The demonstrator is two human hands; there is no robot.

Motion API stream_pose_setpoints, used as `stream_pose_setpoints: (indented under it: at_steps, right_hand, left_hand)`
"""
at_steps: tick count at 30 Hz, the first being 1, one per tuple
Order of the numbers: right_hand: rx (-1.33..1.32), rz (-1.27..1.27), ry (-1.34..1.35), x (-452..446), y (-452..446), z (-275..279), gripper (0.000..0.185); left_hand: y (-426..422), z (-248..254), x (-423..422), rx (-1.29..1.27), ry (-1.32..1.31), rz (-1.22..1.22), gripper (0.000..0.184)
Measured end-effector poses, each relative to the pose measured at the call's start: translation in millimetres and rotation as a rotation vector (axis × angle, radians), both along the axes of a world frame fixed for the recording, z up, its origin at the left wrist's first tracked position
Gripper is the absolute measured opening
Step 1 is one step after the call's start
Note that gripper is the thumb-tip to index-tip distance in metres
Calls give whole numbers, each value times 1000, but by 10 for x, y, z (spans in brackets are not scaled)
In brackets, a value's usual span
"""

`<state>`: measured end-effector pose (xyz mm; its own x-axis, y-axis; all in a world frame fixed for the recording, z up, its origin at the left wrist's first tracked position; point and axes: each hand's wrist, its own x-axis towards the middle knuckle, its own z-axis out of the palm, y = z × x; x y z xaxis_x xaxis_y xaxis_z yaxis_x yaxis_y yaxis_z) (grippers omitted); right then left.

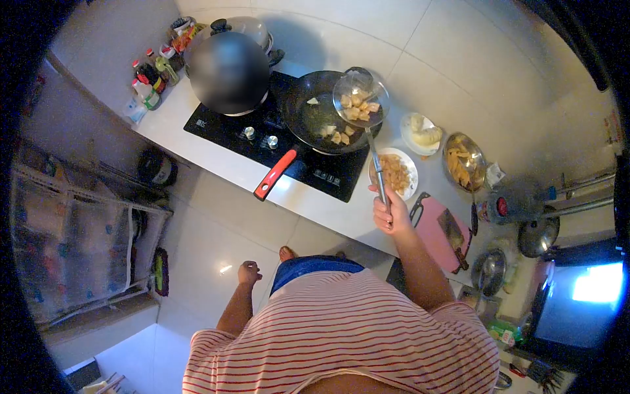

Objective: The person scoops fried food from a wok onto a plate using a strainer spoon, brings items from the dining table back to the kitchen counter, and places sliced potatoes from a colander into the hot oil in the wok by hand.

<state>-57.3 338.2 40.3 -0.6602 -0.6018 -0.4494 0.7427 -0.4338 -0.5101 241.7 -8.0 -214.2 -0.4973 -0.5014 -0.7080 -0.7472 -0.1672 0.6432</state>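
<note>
My right hand (392, 211) is wrapped round the long metal handle of a skimmer (338, 107). Its round mesh bowl is over the right side of a black frying pan (303, 118) and holds several pale golden food chunks (358, 105). More chunks (336, 136) lie in the oil on the pan's floor. The pan sits on a black cooktop (223, 128), its red handle (276, 173) pointing toward me. Low at my side, away from the counter, my left hand (249, 272) has its fingers curled in, with nothing visible in them.
Right of the cooktop are a white plate (411, 176) of diced food, a bowl (431, 148) with pale food and a metal bowl (480, 146) of yellowish strips. A cleaver (451, 228) lies on a pink cutting board (430, 226). A pot (230, 72) and bottles (146, 94) stand left.
</note>
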Motion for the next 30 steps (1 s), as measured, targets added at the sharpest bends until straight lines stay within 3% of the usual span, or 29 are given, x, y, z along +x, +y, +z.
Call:
stream_pose_setpoints:
  at_steps: [6,7,9,13,14,16,19,23,28,30]
  right_hand:
    - [84,17,-26,-95,-63,-222,37]
    - [64,18,-7,-73,-75,-217,37]
    - [29,9,17,-45,-65,-140,37]
    - [91,8,20,-68,-16,-125,37]
    - [134,12,18,-95,-8,-207,37]
    - [96,30,-17,-133,-20,-255,37]
    - [57,23,-7,-100,-38,-76,36]
    - [148,34,20,-173,0,-187,36]
    - [82,53,-1,-161,-58,-191,35]
    - [27,26,11,-99,-35,-58,35]
  left_hand:
    - [55,83,6,-73,-121,-110,23]
    - [81,87,-13,14,-97,33,22]
    - [59,94,-23,2,-64,-15,22]
    - [-94,-483,180,-198,12,-282,22]
    - [-73,-483,189,-146,-29,-200,22]
    - [68,-31,35,-45,-109,-30,22]
    - [71,-6,15,-6,-58,23,22]
    - [-14,-299,126,-53,-85,-91,20]
    - [87,138,-39,-13,-75,8,19]
    - [56,36,-6,-36,-61,-20,19]
